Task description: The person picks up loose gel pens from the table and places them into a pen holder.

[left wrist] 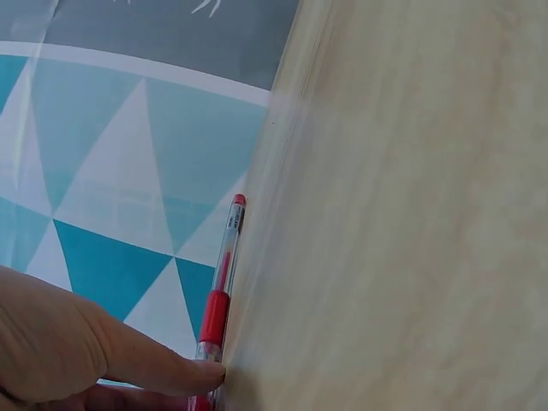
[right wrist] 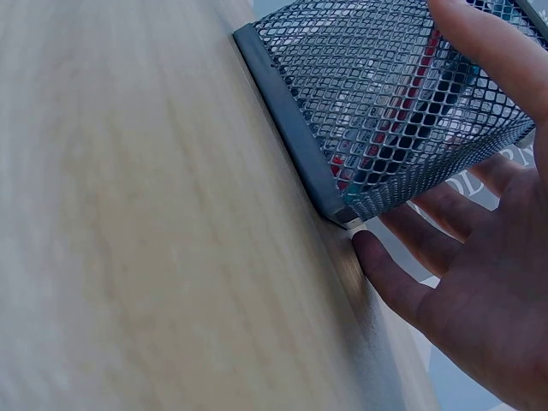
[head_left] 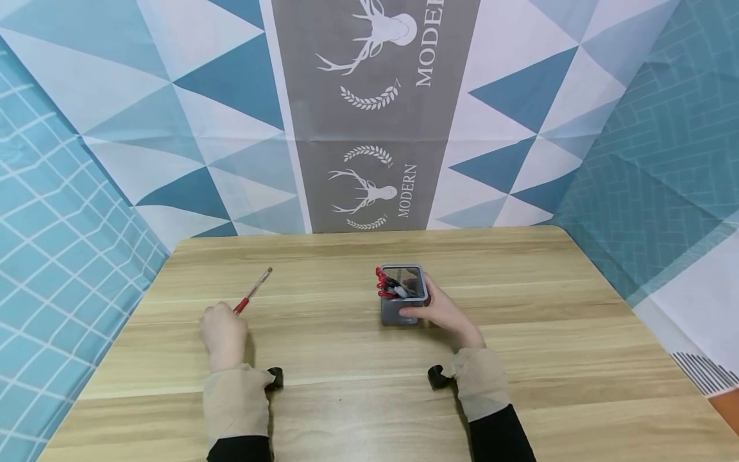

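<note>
My left hand (head_left: pixel 224 328) pinches a clear-barrelled red pen (head_left: pixel 254 290) at its near end, on the left part of the table. In the left wrist view the red pen (left wrist: pixel 215 315) slants up and away from the fingertips, its red end farthest off. My right hand (head_left: pixel 441 311) holds a square dark mesh pen holder (head_left: pixel 398 312), thumb on the near side and fingers around the right and back. The holder stands upright with several pens inside, some with red ends. Through the mesh (right wrist: pixel 377 94) in the right wrist view, a red pen and dark ones show.
Both hands work over a light wooden table (head_left: pixel 340 366). A patterned cloth (head_left: pixel 231 96) with triangles and deer prints hangs behind its far edge. Dark camera mounts (head_left: pixel 274 379) sit at both wrists, over beige cuffs.
</note>
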`<state>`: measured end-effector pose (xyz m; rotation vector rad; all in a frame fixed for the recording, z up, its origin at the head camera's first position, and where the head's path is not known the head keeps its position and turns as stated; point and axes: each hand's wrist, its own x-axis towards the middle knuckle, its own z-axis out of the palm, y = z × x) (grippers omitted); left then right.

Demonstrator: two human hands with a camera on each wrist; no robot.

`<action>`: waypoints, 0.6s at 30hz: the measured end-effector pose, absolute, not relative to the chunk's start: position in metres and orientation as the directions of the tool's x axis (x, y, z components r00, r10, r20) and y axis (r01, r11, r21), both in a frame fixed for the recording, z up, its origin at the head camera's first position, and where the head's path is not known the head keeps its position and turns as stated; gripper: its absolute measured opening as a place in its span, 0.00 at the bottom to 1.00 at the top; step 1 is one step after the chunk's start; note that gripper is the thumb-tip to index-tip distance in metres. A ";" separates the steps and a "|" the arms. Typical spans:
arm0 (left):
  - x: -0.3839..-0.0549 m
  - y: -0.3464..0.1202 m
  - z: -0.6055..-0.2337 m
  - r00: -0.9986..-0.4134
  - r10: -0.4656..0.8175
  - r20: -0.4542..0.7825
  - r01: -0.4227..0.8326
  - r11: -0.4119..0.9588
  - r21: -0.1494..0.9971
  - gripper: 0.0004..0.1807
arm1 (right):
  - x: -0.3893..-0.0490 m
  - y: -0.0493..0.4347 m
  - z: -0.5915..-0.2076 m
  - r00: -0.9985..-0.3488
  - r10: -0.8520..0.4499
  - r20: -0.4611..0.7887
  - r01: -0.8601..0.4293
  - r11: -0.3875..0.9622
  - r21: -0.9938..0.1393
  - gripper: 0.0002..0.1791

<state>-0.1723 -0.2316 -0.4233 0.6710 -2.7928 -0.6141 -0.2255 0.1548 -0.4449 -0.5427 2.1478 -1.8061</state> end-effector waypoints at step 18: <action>-0.172 -0.230 -0.417 -0.818 -0.547 0.176 -0.377 0.743 0.553 0.14 | -0.225 0.154 -0.444 -0.880 -0.473 0.044 -0.121 0.133 -0.984 0.49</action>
